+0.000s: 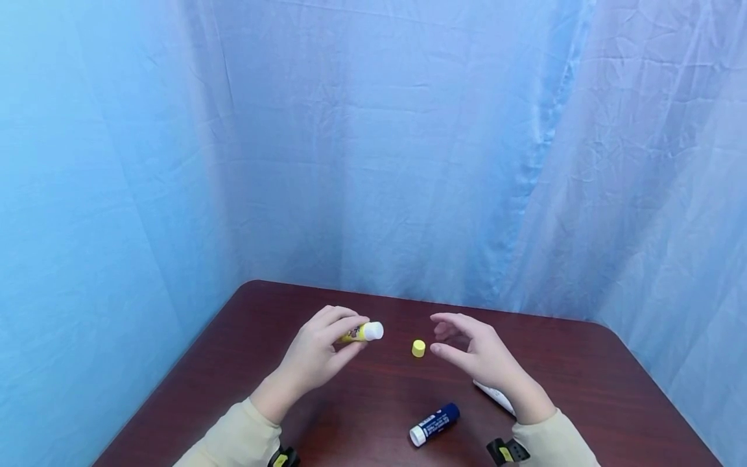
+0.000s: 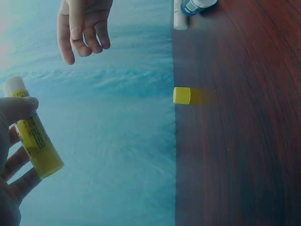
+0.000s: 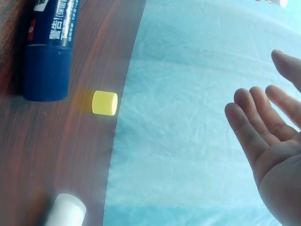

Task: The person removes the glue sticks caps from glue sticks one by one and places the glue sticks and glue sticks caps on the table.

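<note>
"So, what shows furthest to the left?"

"A pale sleeve, with a black and yellow band at the wrist. Forward of it is the left hand."

"And how is that hand set?"

"It holds a yellow tube, thumb and fingers bent round the barrel. The tube is raised off the dark red table, and its white end pokes out past the fingertips, toward the other hand."

"What comes next, going right?"

"A small yellow cap. It stands upright on the table, between the hands and nearer the right one, just left of those fingertips."

"Anything closer to the person?"

"Yes, a dark blue tube lies on its side, nearer the person than either hand. Its white end points back toward the left forearm, its blue end away. White print runs along the barrel."

"Then the right hand?"

"That one is held wide, fingers loosely bent and the thumb well apart from them. It is over the table, apart from the cap."

"What is that by its wrist?"

"A white object, partly hidden behind the wrist. Past that comes the other sleeve; beyond both hands hangs a blue curtain."
</note>
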Demonstrator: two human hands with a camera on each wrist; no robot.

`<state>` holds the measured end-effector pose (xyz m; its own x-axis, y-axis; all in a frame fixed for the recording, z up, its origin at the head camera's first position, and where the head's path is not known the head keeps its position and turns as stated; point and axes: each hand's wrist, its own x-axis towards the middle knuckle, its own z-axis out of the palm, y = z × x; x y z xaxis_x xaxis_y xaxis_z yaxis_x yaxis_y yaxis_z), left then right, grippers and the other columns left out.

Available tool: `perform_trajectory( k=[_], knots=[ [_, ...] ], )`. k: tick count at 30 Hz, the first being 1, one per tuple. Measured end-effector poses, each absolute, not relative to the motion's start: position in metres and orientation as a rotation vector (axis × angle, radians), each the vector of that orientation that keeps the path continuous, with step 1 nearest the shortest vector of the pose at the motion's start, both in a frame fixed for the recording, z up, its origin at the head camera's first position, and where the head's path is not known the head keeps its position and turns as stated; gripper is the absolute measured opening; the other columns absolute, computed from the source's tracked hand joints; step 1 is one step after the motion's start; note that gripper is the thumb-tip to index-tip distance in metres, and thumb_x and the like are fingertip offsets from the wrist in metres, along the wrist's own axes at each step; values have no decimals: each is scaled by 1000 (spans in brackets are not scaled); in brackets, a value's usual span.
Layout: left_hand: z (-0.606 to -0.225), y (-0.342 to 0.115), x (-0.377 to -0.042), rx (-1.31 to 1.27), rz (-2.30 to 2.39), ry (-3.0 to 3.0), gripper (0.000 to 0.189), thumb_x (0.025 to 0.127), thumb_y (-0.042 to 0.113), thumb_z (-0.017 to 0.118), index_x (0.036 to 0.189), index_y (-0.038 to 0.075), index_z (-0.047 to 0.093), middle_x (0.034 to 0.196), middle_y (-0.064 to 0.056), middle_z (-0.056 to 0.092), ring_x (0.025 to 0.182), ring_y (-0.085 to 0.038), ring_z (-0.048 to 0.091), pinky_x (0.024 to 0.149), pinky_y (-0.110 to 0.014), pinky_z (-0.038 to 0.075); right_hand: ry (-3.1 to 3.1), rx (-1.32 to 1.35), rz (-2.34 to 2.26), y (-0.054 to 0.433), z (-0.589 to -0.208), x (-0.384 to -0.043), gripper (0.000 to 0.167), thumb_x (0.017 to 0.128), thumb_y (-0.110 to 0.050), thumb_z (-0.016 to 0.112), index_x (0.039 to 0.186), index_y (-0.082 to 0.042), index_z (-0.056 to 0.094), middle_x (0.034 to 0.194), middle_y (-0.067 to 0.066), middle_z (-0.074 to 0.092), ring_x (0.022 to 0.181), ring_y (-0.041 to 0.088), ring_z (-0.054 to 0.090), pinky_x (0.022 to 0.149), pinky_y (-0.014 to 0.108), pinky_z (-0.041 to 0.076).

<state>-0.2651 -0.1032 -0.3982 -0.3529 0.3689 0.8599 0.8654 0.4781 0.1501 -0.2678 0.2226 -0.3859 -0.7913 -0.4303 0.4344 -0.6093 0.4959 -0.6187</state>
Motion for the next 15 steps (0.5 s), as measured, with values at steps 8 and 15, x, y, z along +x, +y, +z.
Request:
perform_trajectory(
  k=[8, 15],
  knots=[
    [-400, -97, -273, -976, -887, -2018, 36, 82, 10, 85, 114, 14, 70, 109, 7, 66, 85, -11, 59, 64, -25, 51, -2542, 848, 1186, 224, -386, -273, 45, 93, -27, 77, 135, -20, 63, 108, -7, 68, 99, 11, 67, 86, 37, 56],
    [-401, -91, -282, -934, -929, -2061, 36, 81, 12, 87, 114, 13, 71, 107, 6, 68, 81, -12, 60, 66, -27, 51, -2568, 792, 1253, 225, -390, -281, 45, 94, -32, 76, 135, -22, 63, 110, -6, 69, 101, 12, 66, 87, 34, 55]
  ],
)
